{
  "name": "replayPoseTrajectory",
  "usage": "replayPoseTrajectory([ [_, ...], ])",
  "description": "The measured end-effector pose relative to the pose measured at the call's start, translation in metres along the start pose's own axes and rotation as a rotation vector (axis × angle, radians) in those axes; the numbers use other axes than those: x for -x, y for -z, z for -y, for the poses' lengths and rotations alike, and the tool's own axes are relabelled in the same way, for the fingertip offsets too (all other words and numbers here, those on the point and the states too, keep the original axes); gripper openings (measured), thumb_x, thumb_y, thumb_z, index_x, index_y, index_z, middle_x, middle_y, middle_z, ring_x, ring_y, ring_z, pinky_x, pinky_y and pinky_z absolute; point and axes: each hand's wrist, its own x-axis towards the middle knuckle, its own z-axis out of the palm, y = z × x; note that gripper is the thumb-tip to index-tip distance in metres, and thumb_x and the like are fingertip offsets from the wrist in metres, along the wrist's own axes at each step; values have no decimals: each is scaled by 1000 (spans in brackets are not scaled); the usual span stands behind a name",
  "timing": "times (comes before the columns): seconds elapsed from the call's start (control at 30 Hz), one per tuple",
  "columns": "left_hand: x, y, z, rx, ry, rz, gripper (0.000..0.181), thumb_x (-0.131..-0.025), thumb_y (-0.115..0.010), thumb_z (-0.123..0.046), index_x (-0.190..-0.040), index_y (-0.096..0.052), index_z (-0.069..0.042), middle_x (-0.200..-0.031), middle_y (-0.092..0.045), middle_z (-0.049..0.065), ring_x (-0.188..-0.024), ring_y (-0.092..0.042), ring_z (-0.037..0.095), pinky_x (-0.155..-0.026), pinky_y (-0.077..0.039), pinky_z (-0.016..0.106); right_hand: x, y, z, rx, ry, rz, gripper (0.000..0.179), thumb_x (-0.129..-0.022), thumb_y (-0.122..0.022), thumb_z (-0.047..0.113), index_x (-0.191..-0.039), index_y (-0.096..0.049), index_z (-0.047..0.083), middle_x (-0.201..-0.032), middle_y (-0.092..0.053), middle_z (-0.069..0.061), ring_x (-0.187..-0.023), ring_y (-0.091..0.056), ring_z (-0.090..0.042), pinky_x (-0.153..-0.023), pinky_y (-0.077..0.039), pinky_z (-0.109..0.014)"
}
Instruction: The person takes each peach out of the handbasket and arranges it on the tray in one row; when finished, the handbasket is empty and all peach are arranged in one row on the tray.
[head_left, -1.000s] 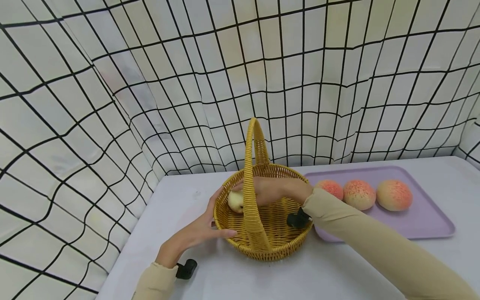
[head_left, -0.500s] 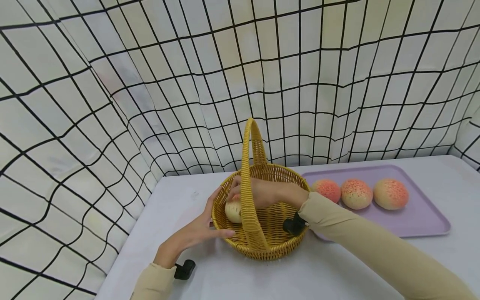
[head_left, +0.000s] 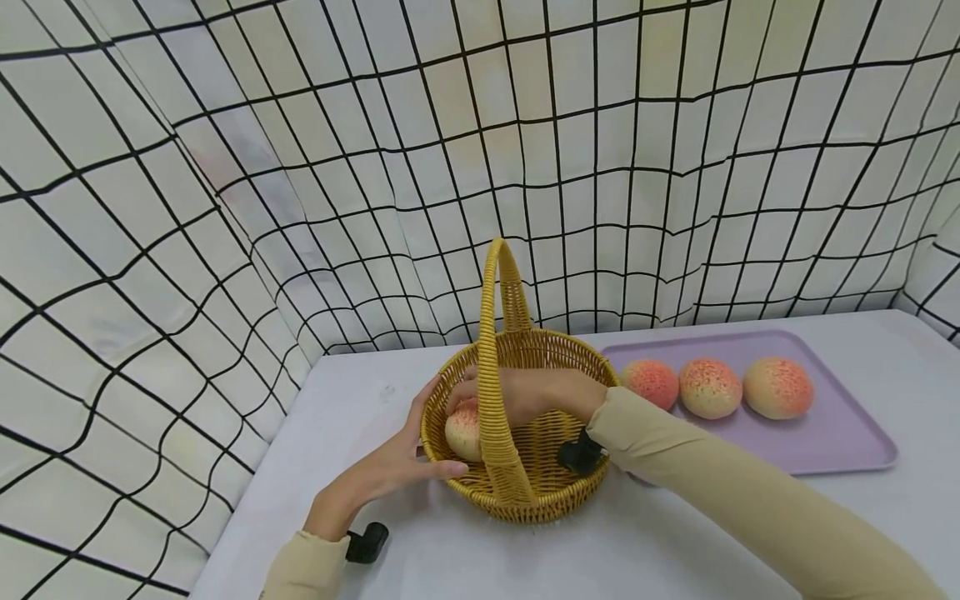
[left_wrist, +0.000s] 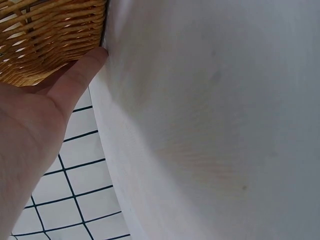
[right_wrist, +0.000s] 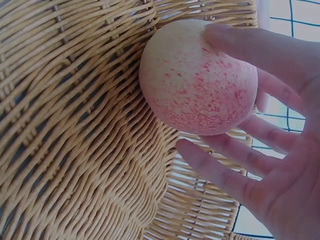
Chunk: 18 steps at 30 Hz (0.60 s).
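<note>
A yellow-brown wicker basket [head_left: 551, 450] with a tall arched handle stands on the table. My left hand [head_left: 397, 462] rests against its left side, fingers along the outer wall and thumb reaching over the front rim. The left wrist view shows a straight finger [left_wrist: 80, 80] against the wicker. My right hand [head_left: 521, 396] reaches into the basket beneath the handle. Its thumb and fingers hold a cream and pink-speckled peach [right_wrist: 200, 80] near the inner wall, with the lower fingers spread away from it. The handle partly hides that hand and the peach [head_left: 461, 437] in the head view.
To the right of the basket, a lilac tray [head_left: 832, 446] carries a row of three pink and cream peaches [head_left: 711, 388], the leftmost partly behind the right sleeve. White walls with black netting [head_left: 600, 192] rise behind the table and at its left.
My right hand has brought the peach lower and toward the front of the basket, and more of its pink side shows. The left hand stays against the basket.
</note>
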Motion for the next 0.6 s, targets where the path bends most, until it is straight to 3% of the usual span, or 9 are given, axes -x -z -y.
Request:
replayPoseTrajectory([
  [0.3, 0, -1, -1, -11, 8, -4, 126, -86, -82, -51, -166, 14, -35, -175, 4, 15, -156, -18, 46, -119, -24, 70, -8, -5, 8, -19, 16, 103, 49, -95, -79, 29, -139, -62, 20, -141, -55, -3, -129, -49, -15, -106, -46, -29],
  [0.6, 1, 0, -1, 18, -3, -2, 127, -86, -83, -48, -166, 14, -35, -174, -3, 18, -157, -16, 43, -121, -23, 67, -4, -2, 7, 43, 43, 95, 32, -97, -76, 26, -127, -67, 22, -131, -63, 7, -125, -52, -11, -107, -44, -27],
])
